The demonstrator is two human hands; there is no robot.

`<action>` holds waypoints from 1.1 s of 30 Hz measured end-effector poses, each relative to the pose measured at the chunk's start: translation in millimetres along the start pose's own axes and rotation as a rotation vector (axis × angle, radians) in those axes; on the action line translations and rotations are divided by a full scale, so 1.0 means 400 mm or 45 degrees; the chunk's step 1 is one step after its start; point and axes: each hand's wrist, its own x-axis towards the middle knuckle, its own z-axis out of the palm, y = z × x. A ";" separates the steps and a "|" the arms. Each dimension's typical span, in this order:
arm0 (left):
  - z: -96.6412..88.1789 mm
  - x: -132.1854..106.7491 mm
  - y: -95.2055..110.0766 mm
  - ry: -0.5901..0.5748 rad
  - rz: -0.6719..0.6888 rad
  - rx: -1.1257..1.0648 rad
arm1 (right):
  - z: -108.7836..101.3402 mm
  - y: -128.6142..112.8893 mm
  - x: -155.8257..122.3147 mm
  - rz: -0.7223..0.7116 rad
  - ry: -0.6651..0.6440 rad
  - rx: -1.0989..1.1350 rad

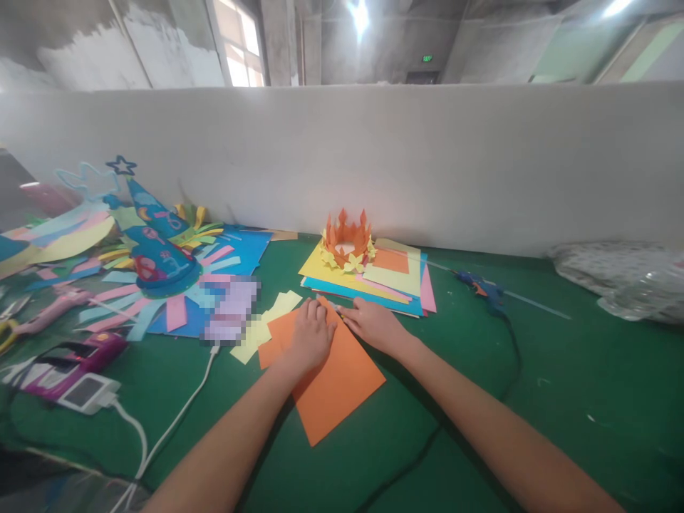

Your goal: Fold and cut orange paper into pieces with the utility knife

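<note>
A sheet of orange paper [338, 399] lies slanted on the green table, with another orange piece [275, 329] under its left side. My left hand [313, 335] is on the sheet's upper part, fingers bent and close together, holding it down. At the sheet's upper right edge, my right hand [374, 324] is closed round a slim tool [338, 308], whose small greyish tip points at the paper. Most of this tool is hidden, so its kind is unclear. Pale yellow paper strips [261, 335] lie left of the sheet.
An orange paper crown [348, 239] stands on stacked coloured paper [315, 267] behind my hands. A blue glue gun [481, 286] lies right, its cable trailing forward. Decorated cone hats [160, 260], a pink glue gun [56, 310] and white cables [187, 399] occupy the left.
</note>
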 end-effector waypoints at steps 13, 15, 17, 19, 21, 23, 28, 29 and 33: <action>0.003 -0.005 0.007 0.004 -0.109 0.060 | 0.008 0.010 0.010 -0.018 0.053 0.012; 0.008 -0.006 0.007 -0.008 -0.127 0.051 | 0.009 0.012 0.011 -0.024 0.054 0.018; 0.010 -0.006 0.007 -0.008 -0.127 0.035 | 0.011 0.016 0.014 -0.032 0.055 0.028; 0.012 -0.005 0.007 0.003 -0.125 0.017 | 0.012 0.019 0.016 -0.041 0.054 0.038; 0.012 -0.005 0.006 0.012 -0.126 0.001 | 0.013 0.021 0.018 -0.043 0.053 0.047; 0.013 -0.005 0.005 0.019 -0.126 -0.011 | 0.013 0.020 0.020 -0.039 0.056 0.057; 0.015 -0.007 0.004 0.032 -0.134 -0.039 | 0.007 0.025 0.031 -0.048 0.062 0.105; 0.015 -0.007 0.004 0.037 -0.140 -0.043 | 0.006 0.029 0.033 -0.053 0.062 0.117; 0.018 -0.008 0.006 0.077 -0.197 -0.077 | 0.000 0.043 0.019 -0.054 0.071 0.169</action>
